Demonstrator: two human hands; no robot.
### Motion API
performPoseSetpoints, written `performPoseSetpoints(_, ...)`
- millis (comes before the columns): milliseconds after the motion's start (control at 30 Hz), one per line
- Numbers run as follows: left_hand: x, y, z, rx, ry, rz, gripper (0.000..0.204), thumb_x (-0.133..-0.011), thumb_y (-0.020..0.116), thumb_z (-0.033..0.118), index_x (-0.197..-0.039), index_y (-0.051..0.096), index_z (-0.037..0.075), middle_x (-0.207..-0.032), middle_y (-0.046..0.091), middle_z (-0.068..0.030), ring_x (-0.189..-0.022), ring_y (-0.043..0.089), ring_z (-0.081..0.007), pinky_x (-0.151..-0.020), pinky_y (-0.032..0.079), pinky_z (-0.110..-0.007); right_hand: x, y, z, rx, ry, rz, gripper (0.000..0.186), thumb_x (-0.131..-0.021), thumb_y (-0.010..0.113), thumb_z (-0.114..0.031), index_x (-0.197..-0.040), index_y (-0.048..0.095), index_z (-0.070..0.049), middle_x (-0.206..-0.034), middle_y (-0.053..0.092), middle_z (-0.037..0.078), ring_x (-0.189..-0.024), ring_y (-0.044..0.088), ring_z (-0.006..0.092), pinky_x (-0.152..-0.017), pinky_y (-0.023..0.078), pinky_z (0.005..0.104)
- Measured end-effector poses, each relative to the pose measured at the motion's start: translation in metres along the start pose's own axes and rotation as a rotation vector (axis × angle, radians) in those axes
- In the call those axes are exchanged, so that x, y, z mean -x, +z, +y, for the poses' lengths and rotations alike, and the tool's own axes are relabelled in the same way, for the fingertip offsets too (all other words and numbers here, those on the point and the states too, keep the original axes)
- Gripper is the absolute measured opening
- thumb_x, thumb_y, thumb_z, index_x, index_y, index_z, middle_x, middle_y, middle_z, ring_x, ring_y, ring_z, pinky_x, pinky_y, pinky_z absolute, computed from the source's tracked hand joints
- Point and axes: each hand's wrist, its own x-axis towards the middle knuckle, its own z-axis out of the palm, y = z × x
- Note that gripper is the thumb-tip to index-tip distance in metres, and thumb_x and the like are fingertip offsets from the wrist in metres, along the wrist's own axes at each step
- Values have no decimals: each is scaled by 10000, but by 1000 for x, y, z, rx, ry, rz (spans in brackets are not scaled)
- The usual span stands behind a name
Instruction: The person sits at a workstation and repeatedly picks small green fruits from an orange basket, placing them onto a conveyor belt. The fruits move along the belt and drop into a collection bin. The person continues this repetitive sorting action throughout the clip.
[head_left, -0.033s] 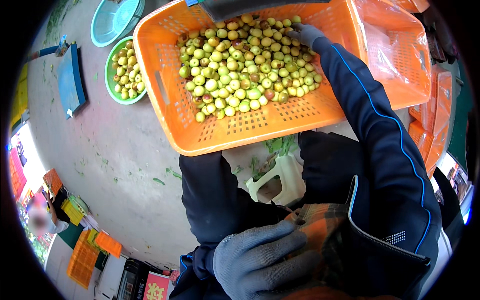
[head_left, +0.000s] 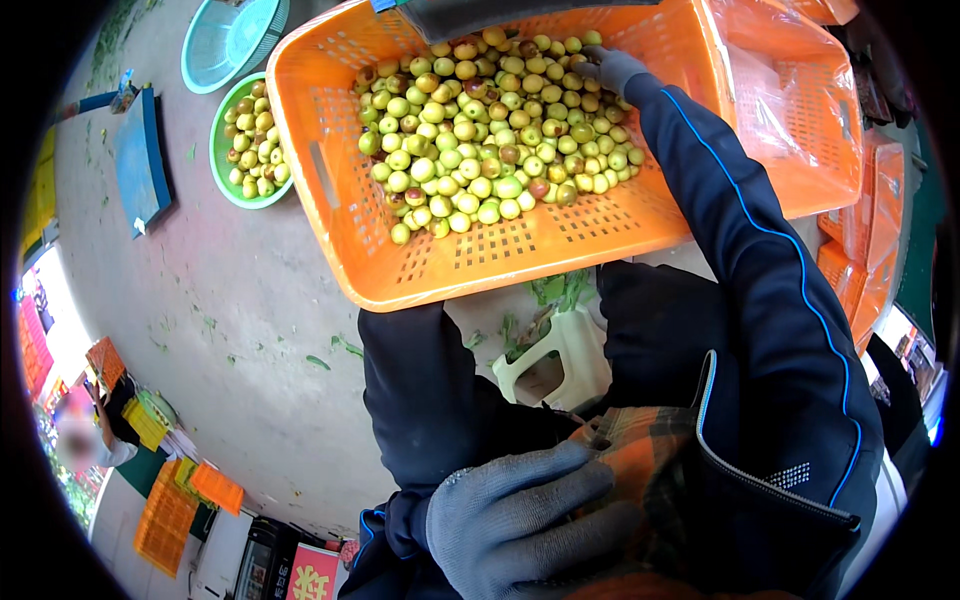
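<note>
A big orange plastic crate [head_left: 400,285] stands in front of my knees, its bottom heaped with yellow-green jujubes [head_left: 470,140], several of them blotched brown. My right hand [head_left: 615,70], in a grey glove, reaches over the crate to the far right of the heap. Its fingers are stretched out and apart, touching the fruit; I see no jujube held in them. My left hand [head_left: 520,515], gloved in grey too, lies against my plaid clothing at the lower edge. Its fingers are spread, with nothing in them.
Left of the crate stand a green basin [head_left: 218,165] of jujubes and a light blue basket [head_left: 205,60]. A plastic-lined orange crate [head_left: 800,180] adjoins on the right. Between my legs is a pale plastic stool [head_left: 575,350]. A blue board [head_left: 142,160] lies farther left.
</note>
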Motion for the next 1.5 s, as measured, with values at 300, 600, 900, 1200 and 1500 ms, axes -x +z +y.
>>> performPoseSetpoints(300, -4, -8, 5, 44, -35, -58, 338, -762, 734, 307, -953, 669, 36, -863, 693, -142, -815, 685, -283, -720, 586, -359, -11, 3, -22, -263, -46, -109, 703, -877, 563, -610, -1407, 474, -156, -1253, 623, 152, -1176, 578, 320, -978, 438, 445)
performPoseSetpoints(600, 1, -1, 2, 53, -40, 65, 297, -750, 728, 268, -946, 681, 50, -871, 686, -134, -803, 679, -281, -728, 574, -356, -24, 42, -4, -385, 26, -139, 801, -840, 607, -640, -1431, 447, -125, -1363, 530, 164, -1216, 537, 267, -971, 450, 395)
performPoseSetpoints(900, 0, 6, -1, 76, 36, 82, 263, -774, 697, 245, -951, 666, 53, -874, 689, -105, -793, 684, -249, -737, 578, -365, 27, 46, -20, -1139, 231, -273, 752, -878, 599, -578, -1455, 406, -135, -1431, 472, 98, -1270, 474, 204, -1028, 411, 332)
performPoseSetpoints(1200, -7, 8, 2, 108, -24, 34, 223, -784, 670, 220, -935, 660, 57, -896, 701, -57, -804, 689, -236, -761, 582, -380, 28, 50, -29, -1113, 165, -271, 790, -859, 589, -623, -1440, 441, -109, -1456, 447, 98, -1286, 442, 191, -1063, 359, 289)
performPoseSetpoints(1500, -6, 20, 2, 61, 5, 115, 239, -789, 685, 204, -941, 658, 23, -885, 691, -114, -770, 684, -249, -722, 588, -374, 29, 60, -87, -1112, -8, -392, 841, -849, 521, -687, -1497, 364, -175, -1533, 332, 116, -1387, 322, 248, -1139, 235, 354)
